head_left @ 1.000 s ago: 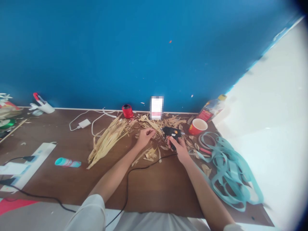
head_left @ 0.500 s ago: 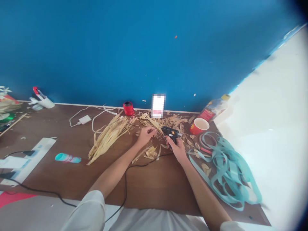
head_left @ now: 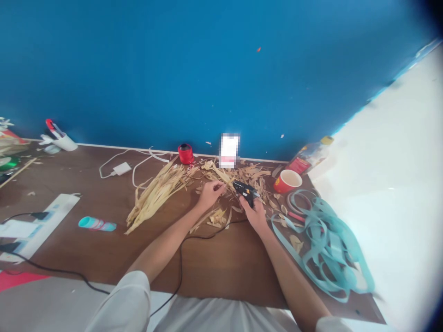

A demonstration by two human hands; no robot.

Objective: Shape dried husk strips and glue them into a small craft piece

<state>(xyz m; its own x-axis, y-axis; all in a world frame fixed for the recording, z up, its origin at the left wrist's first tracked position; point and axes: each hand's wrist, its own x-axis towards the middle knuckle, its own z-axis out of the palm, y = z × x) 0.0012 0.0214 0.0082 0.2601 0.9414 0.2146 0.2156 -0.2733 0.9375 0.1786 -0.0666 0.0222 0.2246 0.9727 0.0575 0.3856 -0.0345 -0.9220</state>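
In the head view my right hand [head_left: 254, 212] is wrapped round the grip of a black glue gun [head_left: 245, 190], its nozzle pointing left. Close to that nozzle, my left hand [head_left: 210, 193] has thumb and fingers pinched together. What the pinch holds is too small to make out. Dry husk scraps [head_left: 252, 174] lie heaped behind both hands. A long bundle of dry husk strips [head_left: 157, 193] rests to the left of my left hand. Loose pale pieces of husk [head_left: 217, 217] lie just below my hands.
A red and white paper cup [head_left: 288, 180], a bottle [head_left: 308, 154] and tangled teal ribbon [head_left: 328, 240] are at the right. A red container [head_left: 186, 154] stands by the blue wall. A black cord [head_left: 204, 237] crosses the table. A power strip [head_left: 48, 226] and a teal tube [head_left: 97, 224] lie left.
The glue gun tilts slightly more downward on its right side. My left hand stays pinched in nearly the same place. The whole view has shifted a little.
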